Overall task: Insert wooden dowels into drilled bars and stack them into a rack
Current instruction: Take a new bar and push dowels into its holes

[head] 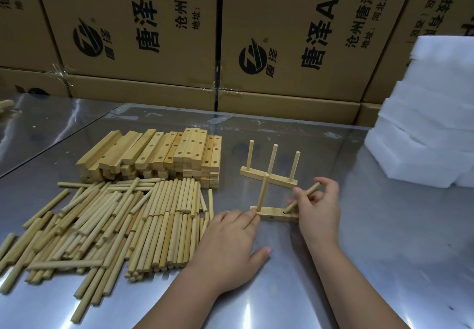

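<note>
Now right hand [316, 208] angles a dowel [302, 197] into the bar [278, 213].

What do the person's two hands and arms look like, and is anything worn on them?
The left hand and the right hand are bare: no gloves, rings or watch show. Both forearms are bare too, with no sleeve in view. The nails that show are short and plain.
</note>
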